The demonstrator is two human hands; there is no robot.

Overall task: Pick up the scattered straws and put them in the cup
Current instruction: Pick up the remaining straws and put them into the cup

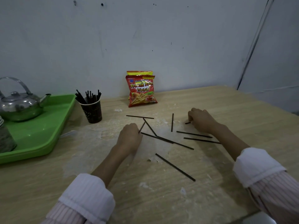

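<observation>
Several thin black straws (166,140) lie scattered on the wooden table (161,199) between my hands. A dark paper cup (92,111) stands at the left, beside the tray, with several black straws upright in it. My left hand (129,138) rests on the table with its fingers pinched on the lower end of one short straw (142,127). My right hand (202,120) is curled on the table farther right, fingers closed on a straw whose dark tip (187,122) sticks out to the left.
A green tray (48,126) at the left holds a metal kettle (21,104) and a stack of cups (5,136). Two snack bags (142,91) lean on the wall behind the straws. The table's right edge runs near my right forearm.
</observation>
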